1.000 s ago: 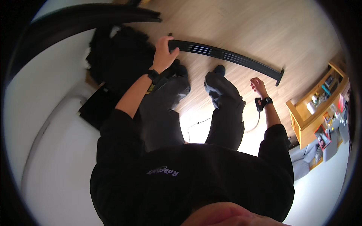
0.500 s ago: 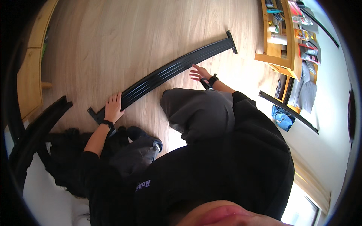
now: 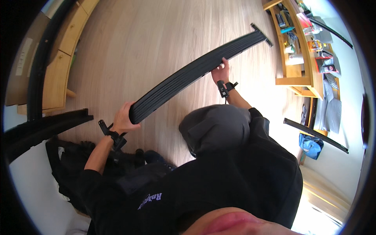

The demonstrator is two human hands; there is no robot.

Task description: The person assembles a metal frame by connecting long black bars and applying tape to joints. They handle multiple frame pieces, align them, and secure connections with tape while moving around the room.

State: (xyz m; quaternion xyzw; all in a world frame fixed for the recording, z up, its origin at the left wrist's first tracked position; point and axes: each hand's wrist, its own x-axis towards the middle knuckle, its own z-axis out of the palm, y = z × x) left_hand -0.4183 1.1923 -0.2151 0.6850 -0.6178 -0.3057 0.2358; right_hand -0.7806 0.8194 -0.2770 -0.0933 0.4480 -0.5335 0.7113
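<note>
A long black ribbed rail (image 3: 192,72), with a narrow crosswise bracket at its far right end, slants across the view in front of me. My left hand (image 3: 126,118) grips its near left end, the thumb along the lower edge and the other fingers over the upper side. Farther along, my right hand (image 3: 221,73) is closed on the edge nearer me, one digit on the top face and the rest partly hidden beneath. Each wrist wears a black strap; a small device (image 3: 223,89) sits on the right one.
At left stand a wooden cabinet (image 3: 56,78) and more long black parts (image 3: 49,127). A wooden shelf unit (image 3: 295,81) filled with goods is at right, near another black bar (image 3: 315,135) and a blue bag (image 3: 311,146). Dark fabric (image 3: 72,168) lies lower left.
My right hand, open beside the rail before, has closed on its edge. The rail appears raised and turned a little, its ribbed face showing differently. My view has shifted too.
</note>
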